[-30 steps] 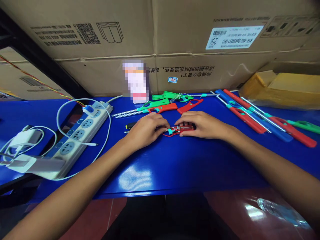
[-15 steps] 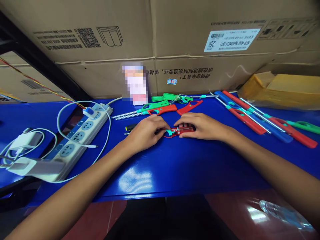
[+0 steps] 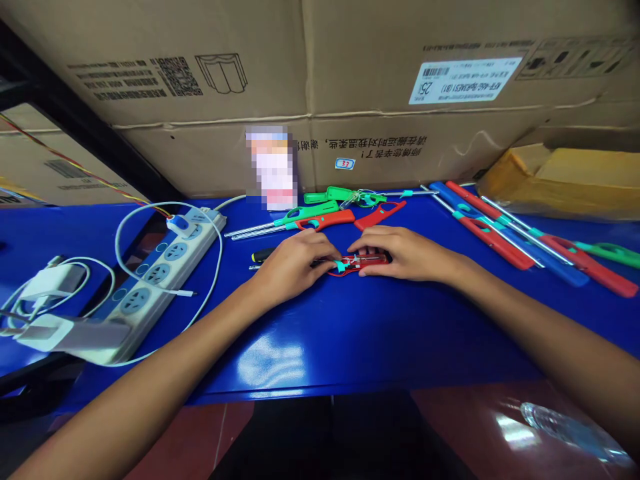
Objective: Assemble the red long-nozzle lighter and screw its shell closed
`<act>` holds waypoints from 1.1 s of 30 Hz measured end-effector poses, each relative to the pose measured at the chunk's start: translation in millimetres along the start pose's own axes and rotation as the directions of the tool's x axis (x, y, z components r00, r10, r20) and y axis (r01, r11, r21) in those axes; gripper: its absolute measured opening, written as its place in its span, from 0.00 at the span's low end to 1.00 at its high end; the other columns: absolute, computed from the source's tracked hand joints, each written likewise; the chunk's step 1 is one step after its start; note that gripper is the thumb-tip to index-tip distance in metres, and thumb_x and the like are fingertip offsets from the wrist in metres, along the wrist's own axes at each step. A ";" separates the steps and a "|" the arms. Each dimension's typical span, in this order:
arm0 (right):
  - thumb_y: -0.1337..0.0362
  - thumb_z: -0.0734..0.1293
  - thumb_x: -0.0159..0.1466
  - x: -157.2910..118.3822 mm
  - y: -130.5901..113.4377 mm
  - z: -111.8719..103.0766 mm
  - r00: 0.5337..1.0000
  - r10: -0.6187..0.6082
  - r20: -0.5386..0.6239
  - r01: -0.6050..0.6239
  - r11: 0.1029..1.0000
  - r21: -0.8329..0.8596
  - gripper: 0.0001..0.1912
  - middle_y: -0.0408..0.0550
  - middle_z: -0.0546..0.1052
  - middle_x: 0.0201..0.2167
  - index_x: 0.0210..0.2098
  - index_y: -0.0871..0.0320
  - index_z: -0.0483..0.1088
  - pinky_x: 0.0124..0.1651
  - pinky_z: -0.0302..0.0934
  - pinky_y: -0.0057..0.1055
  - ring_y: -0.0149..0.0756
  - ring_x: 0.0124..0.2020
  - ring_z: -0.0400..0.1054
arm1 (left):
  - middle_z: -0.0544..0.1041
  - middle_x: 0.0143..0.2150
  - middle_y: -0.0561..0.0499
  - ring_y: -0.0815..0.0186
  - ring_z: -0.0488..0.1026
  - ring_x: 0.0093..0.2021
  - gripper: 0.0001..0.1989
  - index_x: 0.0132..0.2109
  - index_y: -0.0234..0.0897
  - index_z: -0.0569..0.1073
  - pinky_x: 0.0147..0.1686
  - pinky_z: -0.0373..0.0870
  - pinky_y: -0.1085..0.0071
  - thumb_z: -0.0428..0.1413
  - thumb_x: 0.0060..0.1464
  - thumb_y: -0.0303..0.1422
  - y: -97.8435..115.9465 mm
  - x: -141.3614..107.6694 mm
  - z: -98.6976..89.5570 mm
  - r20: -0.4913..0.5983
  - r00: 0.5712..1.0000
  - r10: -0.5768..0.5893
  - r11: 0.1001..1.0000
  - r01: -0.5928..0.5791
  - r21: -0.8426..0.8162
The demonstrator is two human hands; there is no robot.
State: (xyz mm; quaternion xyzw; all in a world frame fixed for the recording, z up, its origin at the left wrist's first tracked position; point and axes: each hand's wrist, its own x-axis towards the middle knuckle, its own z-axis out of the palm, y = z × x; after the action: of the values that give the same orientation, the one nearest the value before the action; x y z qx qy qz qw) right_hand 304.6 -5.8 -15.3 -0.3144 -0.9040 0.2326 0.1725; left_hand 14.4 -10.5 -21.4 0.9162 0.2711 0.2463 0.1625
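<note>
A red long-neck lighter (image 3: 367, 261) lies on the blue tabletop with its casing opened, its inner parts and a teal trigger (image 3: 341, 266) exposed. My right hand (image 3: 400, 252) curls round the lighter's right end, thumb on the near edge and fingers on the far edge. With fingers and thumb pinched together, my left hand (image 3: 300, 263) grips the lighter's left end beside the trigger. Behind my left hand, a black-and-yellow handle (image 3: 263, 255) and a metal tip show in part. A loose red casing half (image 3: 383, 215) rests just beyond my right hand.
Green (image 3: 313, 212) and orange-red (image 3: 327, 220) lighters lie behind my hands, near opened green casing parts (image 3: 340, 194). Several lighters are piled right, including a blue one (image 3: 560, 263). A power strip (image 3: 165, 267) with cables stands left. A cardboard box (image 3: 350, 73) and phone (image 3: 274, 170) stand behind.
Both hands keep their places on the red lighter. The teal trigger looks slightly tilted under my left fingertips; the rest of the scene shifts only a little with the camera.
</note>
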 end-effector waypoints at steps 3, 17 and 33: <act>0.55 0.77 0.69 0.3 0.4 1.4 1.000 0.002 -0.025 -0.002 1.000 0.012 0.20 0.49 0.83 0.50 0.58 0.54 0.78 0.53 0.68 0.36 0.43 0.49 0.78 | 0.86 0.45 0.48 0.60 0.80 0.47 0.06 0.49 0.38 0.84 0.50 0.76 0.63 0.62 0.70 0.26 -1.5 -1.0 4.5 -0.044 0.999 0.019 1.000 -0.019 0.001; 0.58 0.78 0.67 -0.4 2.1 5.8 0.997 0.015 -0.075 -0.013 1.000 0.025 0.22 0.49 0.85 0.52 0.57 0.54 0.77 0.54 0.71 0.37 0.43 0.50 0.80 | 0.84 0.45 0.48 0.58 0.76 0.46 0.07 0.49 0.37 0.84 0.49 0.74 0.61 0.59 0.73 0.29 4.6 -0.3 5.8 -0.025 0.996 0.080 0.981 -0.074 0.181; 0.57 0.77 0.68 0.5 1.1 5.3 0.997 0.010 -0.071 -0.006 0.998 0.055 0.19 0.48 0.84 0.51 0.56 0.53 0.78 0.54 0.71 0.37 0.43 0.50 0.80 | 0.83 0.46 0.46 0.59 0.76 0.46 0.08 0.50 0.35 0.82 0.50 0.74 0.62 0.57 0.74 0.29 7.3 0.2 3.5 0.016 0.997 0.076 0.973 -0.078 0.218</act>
State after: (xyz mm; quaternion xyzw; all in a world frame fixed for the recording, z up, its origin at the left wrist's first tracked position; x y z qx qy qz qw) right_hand 302.3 -6.4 -20.2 -0.3212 -0.8893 0.2468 0.2123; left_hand 19.5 -16.7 -21.1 0.9393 0.2601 0.2178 0.0522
